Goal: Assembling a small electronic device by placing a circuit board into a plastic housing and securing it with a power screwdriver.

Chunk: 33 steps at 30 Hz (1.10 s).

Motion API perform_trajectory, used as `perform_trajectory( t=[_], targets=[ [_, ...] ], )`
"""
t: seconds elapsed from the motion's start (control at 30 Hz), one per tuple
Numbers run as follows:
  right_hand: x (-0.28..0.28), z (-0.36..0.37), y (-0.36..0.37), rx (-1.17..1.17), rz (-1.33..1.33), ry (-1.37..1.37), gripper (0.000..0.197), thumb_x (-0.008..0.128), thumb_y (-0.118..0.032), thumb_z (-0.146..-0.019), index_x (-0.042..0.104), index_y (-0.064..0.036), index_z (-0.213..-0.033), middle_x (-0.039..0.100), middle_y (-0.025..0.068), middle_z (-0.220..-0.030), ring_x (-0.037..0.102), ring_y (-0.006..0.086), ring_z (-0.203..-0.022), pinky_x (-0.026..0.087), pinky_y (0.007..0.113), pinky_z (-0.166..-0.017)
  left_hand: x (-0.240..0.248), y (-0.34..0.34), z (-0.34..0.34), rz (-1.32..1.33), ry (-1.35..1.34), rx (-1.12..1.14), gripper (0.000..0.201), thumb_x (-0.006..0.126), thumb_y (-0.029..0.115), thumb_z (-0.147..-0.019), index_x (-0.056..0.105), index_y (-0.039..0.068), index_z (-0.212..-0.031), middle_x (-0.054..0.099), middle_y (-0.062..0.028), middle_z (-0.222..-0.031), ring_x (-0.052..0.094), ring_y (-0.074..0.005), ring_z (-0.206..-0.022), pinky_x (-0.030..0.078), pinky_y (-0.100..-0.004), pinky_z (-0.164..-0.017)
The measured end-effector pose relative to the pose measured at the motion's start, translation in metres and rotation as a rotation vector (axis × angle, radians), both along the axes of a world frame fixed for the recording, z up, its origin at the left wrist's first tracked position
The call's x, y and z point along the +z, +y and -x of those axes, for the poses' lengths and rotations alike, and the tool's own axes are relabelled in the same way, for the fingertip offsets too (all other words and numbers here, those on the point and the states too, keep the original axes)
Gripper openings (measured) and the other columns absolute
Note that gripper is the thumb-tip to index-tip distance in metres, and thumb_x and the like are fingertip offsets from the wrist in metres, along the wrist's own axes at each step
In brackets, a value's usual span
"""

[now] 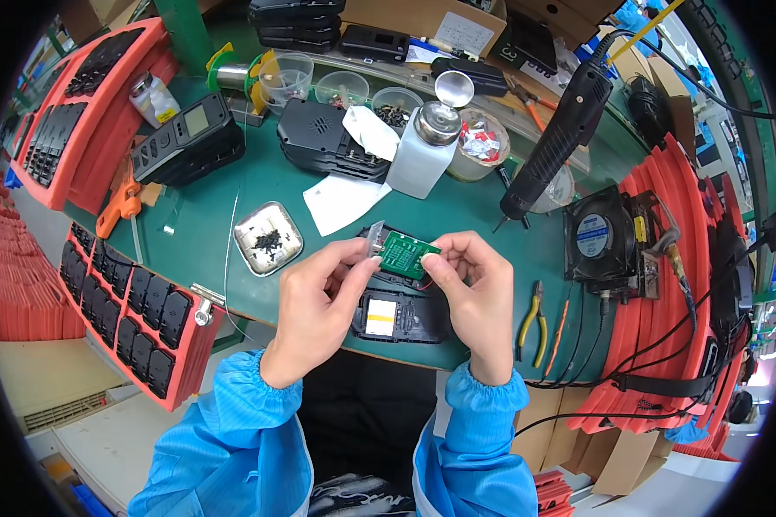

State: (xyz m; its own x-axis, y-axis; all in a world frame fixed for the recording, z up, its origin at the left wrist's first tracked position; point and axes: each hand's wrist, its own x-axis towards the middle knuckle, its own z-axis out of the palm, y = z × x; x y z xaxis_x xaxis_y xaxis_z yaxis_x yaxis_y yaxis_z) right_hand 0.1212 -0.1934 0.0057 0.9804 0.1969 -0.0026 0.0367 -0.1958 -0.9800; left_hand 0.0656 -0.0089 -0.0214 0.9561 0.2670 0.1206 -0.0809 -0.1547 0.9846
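A green circuit board is held up between my two hands, a little above the green bench mat. My left hand pinches its left end, where a small clear plastic piece sticks up. The thumb and fingers of my right hand grip its right end. Below the board lies an open black plastic housing with a white and yellow rectangle inside. Another dark part beneath the board is mostly hidden by it and my fingers.
Left of my hands sits a white dish of small black screws. Beyond stand a metal-topped dispenser bottle, stacked black housings and a handheld device. An electric screwdriver hangs at right, above yellow-handled pliers and a fan.
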Motion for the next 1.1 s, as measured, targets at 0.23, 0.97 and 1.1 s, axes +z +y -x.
perform_trajectory(
  t=[0.23, 0.97, 1.1],
  targets=[
    [-0.006, -0.006, 0.0, -0.022, 0.019, -0.035, 0.01, 0.073, 0.0, -0.094, 0.07, 0.0031, -0.103, 0.067, -0.0003, -0.087, 0.059, 0.0046, -0.076, 0.05, 0.021, -0.071, -0.004, 0.001, 0.001, 0.072, -0.015, -0.07, 0.019, 0.072, 0.001, -0.097, 0.071, -0.006, -0.114, 0.074, -0.0079, -0.089, 0.063, -0.0076, -0.066, 0.051, -0.0233, -0.058],
    [-0.005, -0.003, 0.004, 0.037, 0.004, -0.252, 0.018, 0.078, -0.008, -0.089, 0.07, 0.0033, -0.1, 0.067, 0.0101, -0.079, 0.064, 0.017, -0.07, 0.051, 0.031, -0.065, -0.01, 0.011, -0.001, 0.168, 0.046, -0.089, 0.018, 0.069, 0.002, -0.099, 0.067, -0.009, -0.114, 0.071, -0.0061, -0.087, 0.059, -0.0057, -0.059, 0.038, -0.018, -0.046],
    [-0.007, 0.0, 0.004, 0.029, 0.009, -0.281, 0.017, 0.077, -0.008, -0.089, 0.07, 0.0037, -0.1, 0.068, 0.0105, -0.079, 0.064, 0.0179, -0.07, 0.051, 0.032, -0.065, -0.012, 0.011, 0.001, 0.151, 0.071, -0.092, 0.018, 0.068, 0.003, -0.101, 0.065, -0.008, -0.114, 0.072, -0.0082, -0.088, 0.058, -0.0048, -0.058, 0.037, -0.0177, -0.046]
  ],
)
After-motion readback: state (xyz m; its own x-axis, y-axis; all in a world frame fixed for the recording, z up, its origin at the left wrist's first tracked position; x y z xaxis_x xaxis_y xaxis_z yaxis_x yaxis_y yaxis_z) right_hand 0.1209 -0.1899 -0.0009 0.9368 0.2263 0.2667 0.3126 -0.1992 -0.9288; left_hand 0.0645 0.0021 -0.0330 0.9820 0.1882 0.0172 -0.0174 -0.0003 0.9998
